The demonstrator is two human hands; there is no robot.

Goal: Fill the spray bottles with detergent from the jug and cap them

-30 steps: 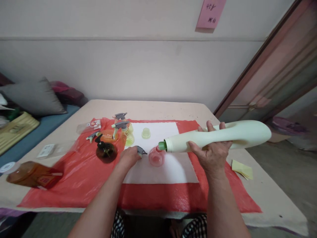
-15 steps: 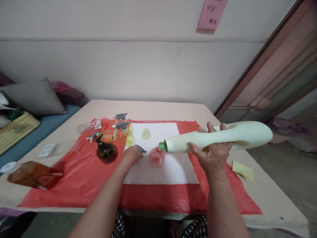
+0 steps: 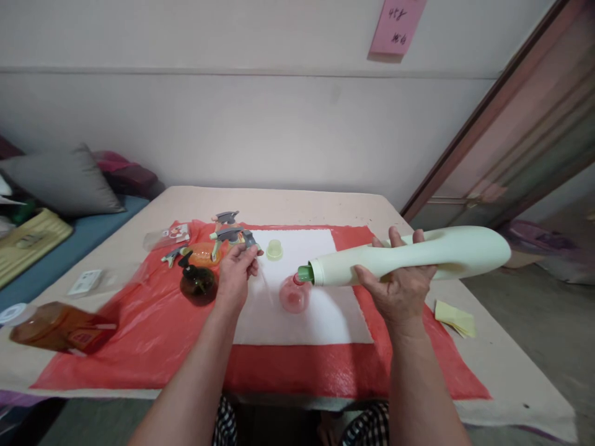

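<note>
"Where was the pale green bottle?"

"Right of centre in the frame, lying slantwise in the right hand. The fingers were wrapped round its narrower middle, the thumb on the near side and fingertips showing above it."

"And its green mouth?"

"Well left of those fingers, right at the neck of the pink bottle, which stood at the frame's centre on a white sheet. I couldn't tell whether one sat inside the other."

"What about the left hand?"

"Left of centre, its fingers pinched a grey spray head, which poked up past the fingertips. A thin clear tube hung below, ending near the pink bottle's left side."

"Anything close by?"

"A yellow-green cup just right of the spray head, and a dark pump bottle left of that hand, on the red sheet covering the counter."
</note>
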